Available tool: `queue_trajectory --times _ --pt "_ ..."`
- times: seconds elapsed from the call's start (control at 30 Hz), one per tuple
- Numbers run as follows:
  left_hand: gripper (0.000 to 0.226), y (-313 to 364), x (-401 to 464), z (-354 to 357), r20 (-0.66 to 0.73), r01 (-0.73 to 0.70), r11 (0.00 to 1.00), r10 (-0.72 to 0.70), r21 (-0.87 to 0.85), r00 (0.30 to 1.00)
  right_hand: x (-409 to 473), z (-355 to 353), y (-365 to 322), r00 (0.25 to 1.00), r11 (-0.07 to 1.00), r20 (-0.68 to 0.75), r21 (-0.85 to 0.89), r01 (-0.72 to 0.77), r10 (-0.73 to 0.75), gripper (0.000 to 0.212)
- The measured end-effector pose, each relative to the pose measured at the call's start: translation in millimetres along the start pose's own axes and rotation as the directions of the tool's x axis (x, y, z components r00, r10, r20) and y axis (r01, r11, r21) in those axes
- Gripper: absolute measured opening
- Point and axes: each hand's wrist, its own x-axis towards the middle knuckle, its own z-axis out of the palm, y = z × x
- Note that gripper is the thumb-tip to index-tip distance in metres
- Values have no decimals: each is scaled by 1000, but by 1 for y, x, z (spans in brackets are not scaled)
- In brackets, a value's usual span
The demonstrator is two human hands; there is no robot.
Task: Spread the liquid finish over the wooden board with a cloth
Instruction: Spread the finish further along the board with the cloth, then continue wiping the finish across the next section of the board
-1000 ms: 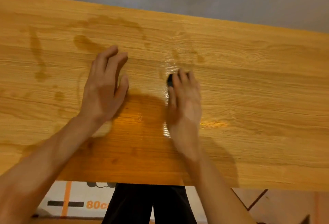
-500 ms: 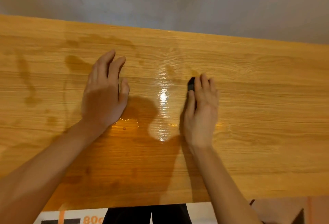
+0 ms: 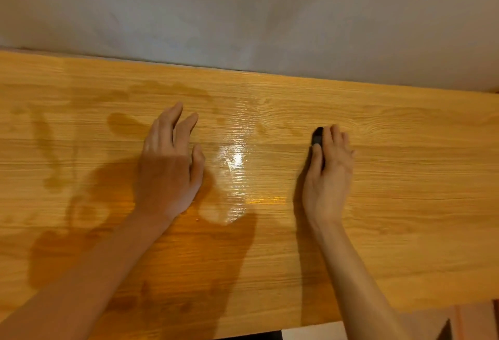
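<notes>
A long wooden board [image 3: 405, 177] fills most of the head view. Glossy wet finish [image 3: 237, 166] shines at its middle, and darker wet streaks [image 3: 124, 123] mark its left part. My left hand [image 3: 170, 169] lies flat on the board, palm down, fingers slightly apart, holding nothing. My right hand [image 3: 329, 175] presses down on a small dark cloth [image 3: 317, 135], of which only a tip shows past the fingertips. The rest of the cloth is hidden under the palm.
A grey wall [image 3: 243, 15] rises directly behind the board's far edge. Below the near edge at lower right a strip of reddish floor [image 3: 475, 318] shows.
My right hand has slid to the right with the cloth, away from the glossy patch. The left hand has stayed flat in place. The view has tilted upward.
</notes>
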Motion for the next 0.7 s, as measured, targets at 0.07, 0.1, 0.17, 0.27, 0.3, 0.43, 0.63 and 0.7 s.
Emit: queue_trajectory --times 0.07,0.1,0.17,0.27,0.3,0.43,0.63,0.7 --pt "47 0 0 0 -4 -4 1000 4 11 1000 -15 37 -44 988 989 35 20 148 -149 38" --pt "47 0 0 0 -7 -9 1000 10 16 1000 -22 53 -64 972 974 67 36 222 -224 36" --pt "46 0 0 1 -12 -13 1000 13 27 1000 -26 66 -84 929 936 122 74 343 -350 36" --pt "46 -2 -1 2 -28 -25 999 26 29 999 -10 41 -55 881 909 225 60 413 -415 39" --pt "45 -2 -1 3 -35 -27 999 27 23 999 -2 27 -35 903 926 209 42 375 -375 39" --pt "46 -2 -1 3 -35 -4 1000 4 8 999 34 -15 24 998 999 56 16 32 -33 41" --pt "48 0 1 1 8 29 1000 -29 -4 1000 1 48 -54 967 970 88 4 241 -241 42" --pt "49 2 2 -1 30 50 999 -49 -18 998 -7 60 -73 903 920 177 52 389 -392 41"
